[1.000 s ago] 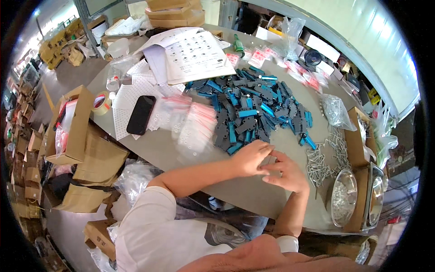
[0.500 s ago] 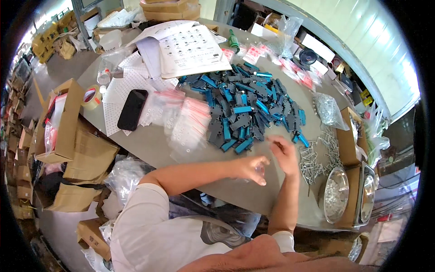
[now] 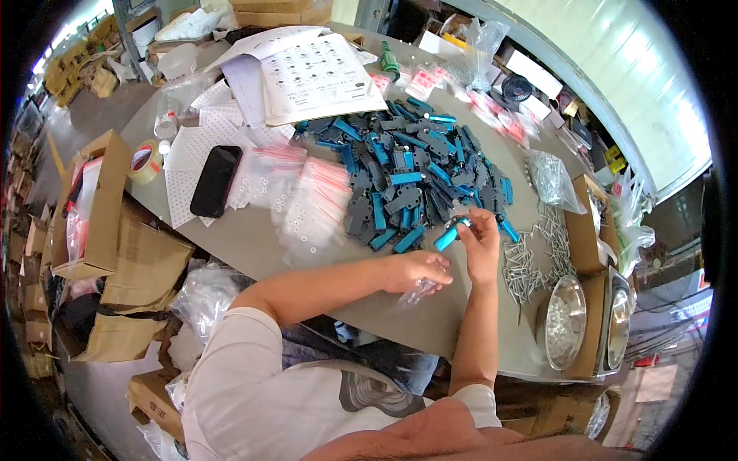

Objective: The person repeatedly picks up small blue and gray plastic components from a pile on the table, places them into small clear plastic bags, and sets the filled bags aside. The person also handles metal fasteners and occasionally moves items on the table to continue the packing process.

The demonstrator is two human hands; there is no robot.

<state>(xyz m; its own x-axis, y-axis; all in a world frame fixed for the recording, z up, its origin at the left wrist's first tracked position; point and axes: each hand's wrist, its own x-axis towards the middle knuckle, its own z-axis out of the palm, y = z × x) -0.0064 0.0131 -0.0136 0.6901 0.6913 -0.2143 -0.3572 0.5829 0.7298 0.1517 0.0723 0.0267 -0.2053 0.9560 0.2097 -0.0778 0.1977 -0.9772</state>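
My right hand pinches a small part with a bright blue bar at the near edge of a big pile of blue and dark grey parts. Just left of it and nearer to me, my left hand is closed on a small clear plastic bag, which hangs below the fingers. What the bag contains is too small to tell. Fanned zip bags with red strips and small white rings lie left of the pile. Loose screws spread to the right of my right hand.
A metal bowl of small clear pieces stands at the right edge beside cardboard boxes. Left are a black phone, a tape roll and an open carton. Printed sheets and a green bottle lie beyond the pile.
My right hand, blurred at the pile's edge before, now holds up a blue-barred part. My left hand has turned slightly, and the clear bag in it shows more plainly.
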